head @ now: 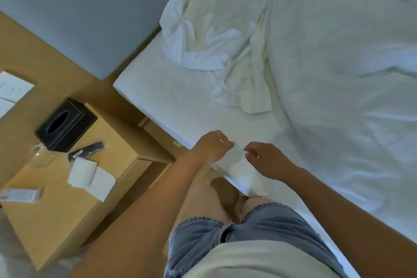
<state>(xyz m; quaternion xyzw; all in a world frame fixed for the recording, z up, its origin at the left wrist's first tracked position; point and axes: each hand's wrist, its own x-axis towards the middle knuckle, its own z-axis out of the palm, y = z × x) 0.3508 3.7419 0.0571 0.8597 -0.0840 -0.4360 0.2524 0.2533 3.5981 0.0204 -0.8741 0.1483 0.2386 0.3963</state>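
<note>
I stand at the near edge of a bed with a white mattress. My left hand and my right hand are close together over that edge, and each pinches a thin white cloth that hangs down between them towards the mattress side. A crumpled white sheet lies bunched near the head of the bed. A big white duvet covers the right part of the bed.
A wooden nightstand stands left of me with a black tissue box, a dark remote, white tissues, a glass and a small white box. A grey padded headboard is behind it.
</note>
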